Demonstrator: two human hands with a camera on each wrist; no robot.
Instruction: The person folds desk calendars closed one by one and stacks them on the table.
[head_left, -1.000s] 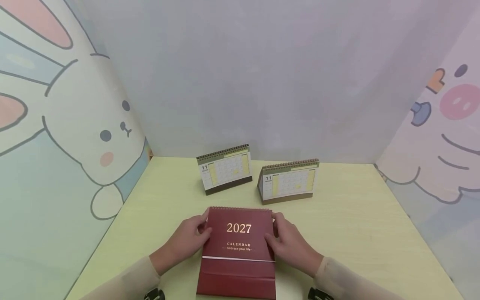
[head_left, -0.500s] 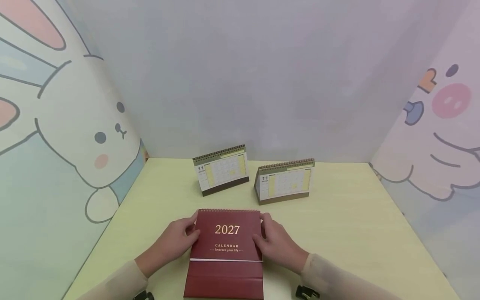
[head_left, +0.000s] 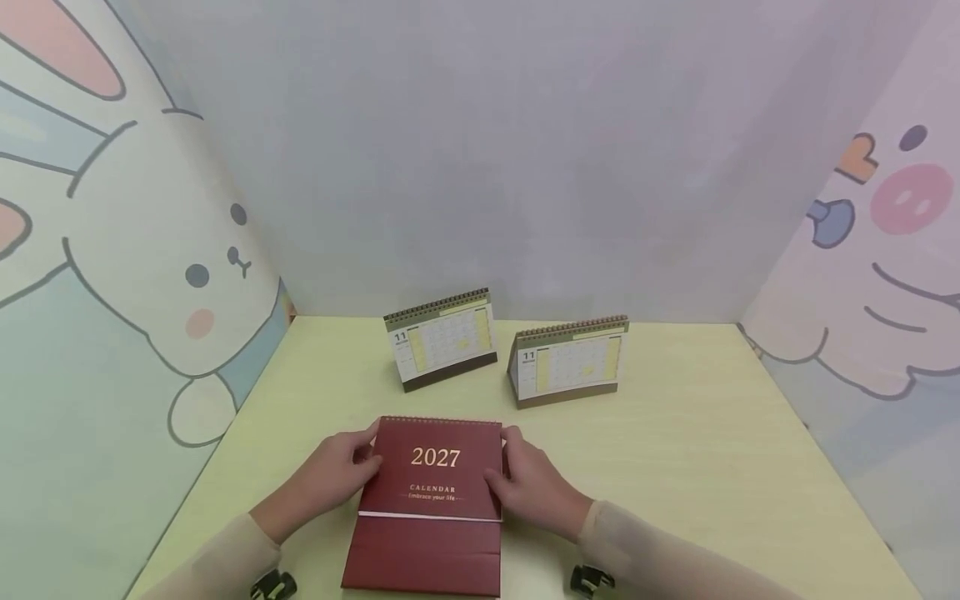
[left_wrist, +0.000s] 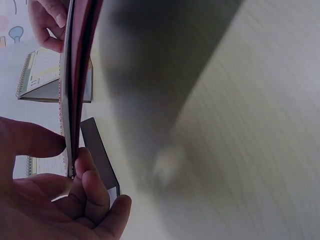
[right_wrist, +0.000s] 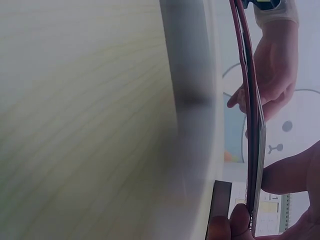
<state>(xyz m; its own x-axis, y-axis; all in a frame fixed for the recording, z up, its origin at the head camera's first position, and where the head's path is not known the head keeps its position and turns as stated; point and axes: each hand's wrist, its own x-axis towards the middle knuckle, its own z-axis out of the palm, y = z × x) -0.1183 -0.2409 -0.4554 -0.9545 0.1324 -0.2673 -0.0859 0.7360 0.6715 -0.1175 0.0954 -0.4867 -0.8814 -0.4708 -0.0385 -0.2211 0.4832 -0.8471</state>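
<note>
Maroon calendar [head_left: 431, 475] observed: your left hand [head_left: 333, 475] and right hand [head_left: 538, 485] pinched its opposite sides. Two white calendars [head_left: 442, 340] [head_left: 572, 364] stood near the far edge of the desk [head_left: 697, 467].

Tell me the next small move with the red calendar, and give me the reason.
Probably spread the base of the red calendar so it can stand: the left hand and right hand pinch its sides, it looks nearly flat edge-on, and the left white calendar and right white calendar stand propped behind it.
</note>
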